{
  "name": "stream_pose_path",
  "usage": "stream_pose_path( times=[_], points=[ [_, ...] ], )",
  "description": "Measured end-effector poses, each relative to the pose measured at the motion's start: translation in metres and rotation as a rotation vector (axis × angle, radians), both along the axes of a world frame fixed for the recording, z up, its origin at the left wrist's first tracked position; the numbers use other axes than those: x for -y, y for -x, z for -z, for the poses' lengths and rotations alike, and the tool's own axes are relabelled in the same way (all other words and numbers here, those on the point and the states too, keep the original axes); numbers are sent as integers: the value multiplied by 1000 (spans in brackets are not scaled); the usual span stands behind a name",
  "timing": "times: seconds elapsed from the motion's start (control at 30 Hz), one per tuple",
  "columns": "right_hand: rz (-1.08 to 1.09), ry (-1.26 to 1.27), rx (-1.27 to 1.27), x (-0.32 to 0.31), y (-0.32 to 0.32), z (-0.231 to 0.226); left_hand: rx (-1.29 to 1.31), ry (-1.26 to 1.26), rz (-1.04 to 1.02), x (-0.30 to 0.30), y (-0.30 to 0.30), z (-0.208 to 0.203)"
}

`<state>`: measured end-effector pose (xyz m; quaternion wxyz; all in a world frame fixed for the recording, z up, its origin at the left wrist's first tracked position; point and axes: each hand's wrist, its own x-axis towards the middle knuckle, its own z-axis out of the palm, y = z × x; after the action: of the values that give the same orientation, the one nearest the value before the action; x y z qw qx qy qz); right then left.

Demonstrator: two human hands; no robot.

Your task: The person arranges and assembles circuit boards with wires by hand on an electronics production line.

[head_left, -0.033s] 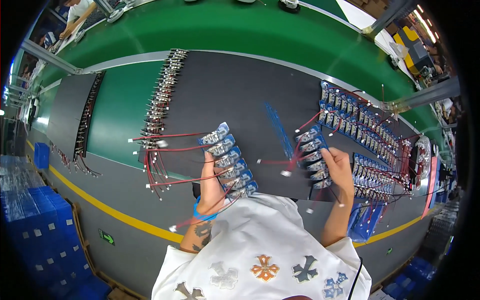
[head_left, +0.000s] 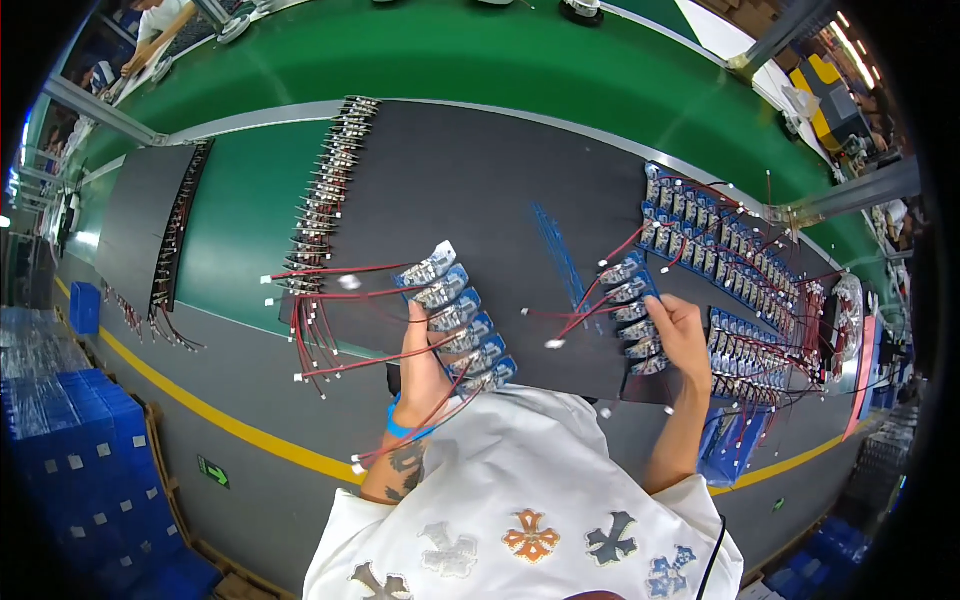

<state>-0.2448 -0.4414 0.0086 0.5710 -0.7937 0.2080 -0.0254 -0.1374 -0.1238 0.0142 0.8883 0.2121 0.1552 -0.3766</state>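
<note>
My left hand (head_left: pixel 424 370) grips a strip of several small blue circuit boards (head_left: pixel 460 315), its thumb pressed along the left side. Red and dark wires with white plugs hang leftward from this strip. To the right, my right hand (head_left: pixel 682 335) holds a second, similar circuit board strip (head_left: pixel 630 290) by its right edge, thumb on top. That strip's wires dangle left and downward. Both strips are raised in front of me over the near part of the black mat (head_left: pixel 470 180). The undersides and most of the gripping fingers are hidden.
Rows of wired circuit boards (head_left: pixel 715 230) cover the right side of the mat. A line of boards on edge (head_left: pixel 335 180) runs along its left side. Thin blue strips (head_left: pixel 557 255) lie mid-mat. Blue crates (head_left: pixel 90 450) stand at lower left; a metal post (head_left: pixel 850 190) rises at right.
The dangling wires and white plugs have swung slightly, most clearly beneath the right strip. Both hands keep their hold and have barely moved.
</note>
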Motion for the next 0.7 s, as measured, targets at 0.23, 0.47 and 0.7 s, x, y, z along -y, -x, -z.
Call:
stream_pose_path(
  times=[0.23, 0.47, 0.7],
  points=[
    [194, 381, 108, 12, 10, -37, 161, -5, -182, -2, -6, -4],
    [387, 180, 749, -49, 58, -117, 234, 78, -310, 3, -5, 1],
    [-127, -309, 78, -161, -33, -47, 326, 21, -358, 44, 19, -10]
  ],
)
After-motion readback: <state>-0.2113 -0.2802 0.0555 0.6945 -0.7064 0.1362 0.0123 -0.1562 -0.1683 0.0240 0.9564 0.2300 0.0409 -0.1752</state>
